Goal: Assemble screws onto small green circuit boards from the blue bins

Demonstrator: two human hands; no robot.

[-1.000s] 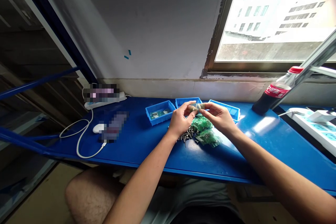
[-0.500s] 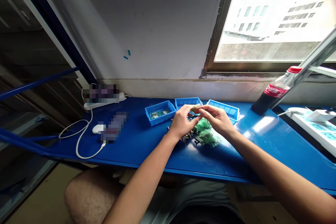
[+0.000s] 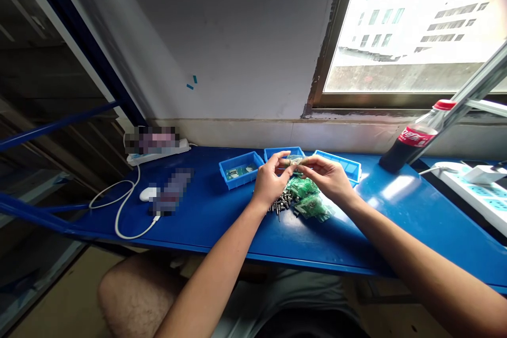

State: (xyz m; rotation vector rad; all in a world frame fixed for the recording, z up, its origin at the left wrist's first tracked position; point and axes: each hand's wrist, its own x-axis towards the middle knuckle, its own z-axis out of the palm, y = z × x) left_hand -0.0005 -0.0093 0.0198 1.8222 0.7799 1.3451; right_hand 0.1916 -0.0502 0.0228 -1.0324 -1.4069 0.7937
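Note:
Both hands meet above the blue table, just in front of the middle blue bin [image 3: 282, 152]. My left hand [image 3: 271, 178] and my right hand [image 3: 328, 174] pinch a small clear plastic bag [image 3: 295, 160] between their fingertips; its contents are too small to make out. Beneath the hands lies a heap of small metal screws [image 3: 282, 204]. Green plastic bags [image 3: 315, 206] rest beside the heap on its right. The left blue bin [image 3: 241, 182] holds a few small pale pieces. Partly behind my right hand stands the right blue bin [image 3: 348, 168].
A cola bottle [image 3: 415, 140] leans near a metal bar at the right, beside a white power strip [image 3: 485, 190]. On the left are a white cable [image 3: 119, 216], a round white object [image 3: 148, 194] and another power strip [image 3: 184, 147]. The table's front edge [image 3: 301, 265] runs below my forearms.
My left fingers have shifted slightly and spread along the small bag, which now shows more between the hands. More of the screw heap is visible.

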